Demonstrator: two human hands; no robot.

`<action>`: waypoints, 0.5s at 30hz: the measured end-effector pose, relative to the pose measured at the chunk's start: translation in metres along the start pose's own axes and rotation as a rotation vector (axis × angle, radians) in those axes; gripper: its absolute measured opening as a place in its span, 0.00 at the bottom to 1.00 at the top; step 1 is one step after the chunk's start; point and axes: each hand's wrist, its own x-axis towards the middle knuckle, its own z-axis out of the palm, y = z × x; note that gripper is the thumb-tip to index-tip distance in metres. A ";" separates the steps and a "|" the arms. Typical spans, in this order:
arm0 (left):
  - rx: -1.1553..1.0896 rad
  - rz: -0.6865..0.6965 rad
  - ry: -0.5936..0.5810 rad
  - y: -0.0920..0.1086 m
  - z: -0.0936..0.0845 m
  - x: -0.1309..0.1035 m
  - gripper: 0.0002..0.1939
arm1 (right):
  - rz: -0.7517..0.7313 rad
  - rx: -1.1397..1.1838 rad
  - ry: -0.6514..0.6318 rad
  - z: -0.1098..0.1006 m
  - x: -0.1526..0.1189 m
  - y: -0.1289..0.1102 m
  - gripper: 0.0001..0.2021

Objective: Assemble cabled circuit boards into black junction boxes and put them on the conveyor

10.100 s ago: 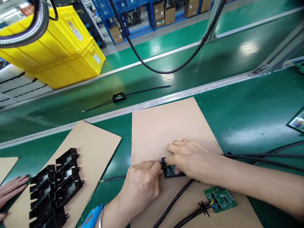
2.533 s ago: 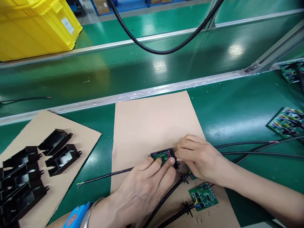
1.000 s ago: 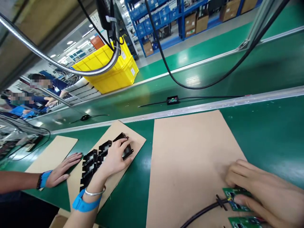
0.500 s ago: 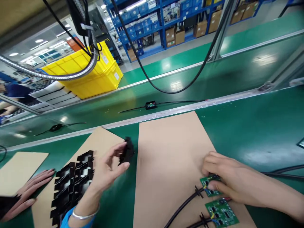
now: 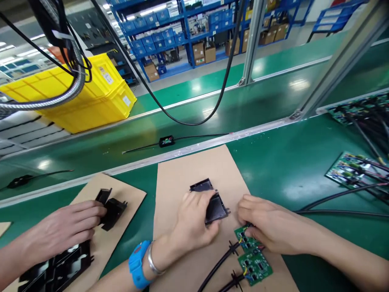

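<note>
A black plastic shell [image 5: 212, 202] is held flat on the middle cardboard sheet [image 5: 182, 174] by the left hand [image 5: 194, 223], whose fingers are closed over its near edge. The shell lies open side up, just left of the right hand [image 5: 267, 227]. A small green board [image 5: 245, 242] is pinched at its upper edge by the right hand's fingertips; a black cable [image 5: 217, 265] runs off its left side toward the near edge of the sheet. A second board [image 5: 254, 267] with its own cable lies just below, touching or nearly touching the first.

The shell is judged light, thin-walled and stiff, with small tabs at its ends that could snap if levered; it is best taken by its long side walls. The board is judged light but fragile, and is best gripped by its bare edges, clear of the soldered parts and the wire joints. The cable is judged springy enough to drag the board out of place if left unsupported.

On the left sheet [image 5: 133, 194], another person's hand [image 5: 63, 229] rests against a loose shell [image 5: 111, 207], with a stack of shells [image 5: 54, 267] nearer the camera. A finished unit [image 5: 166, 141] lies on the belt [image 5: 91, 150] beyond, and yellow bins [image 5: 75, 97] stand behind it.
</note>
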 end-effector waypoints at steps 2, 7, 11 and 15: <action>0.029 0.086 -0.003 0.009 0.004 0.001 0.28 | -0.023 0.029 -0.004 -0.004 -0.002 -0.004 0.07; -0.383 -0.113 -0.167 0.033 -0.011 -0.005 0.15 | -0.111 0.107 0.173 -0.015 0.004 -0.015 0.04; -0.325 -0.298 -0.207 0.037 -0.012 -0.008 0.06 | -0.048 0.134 0.281 -0.017 0.013 -0.014 0.04; -0.163 -0.241 -0.121 0.034 -0.005 -0.005 0.03 | 0.028 0.002 0.383 -0.007 0.025 -0.024 0.10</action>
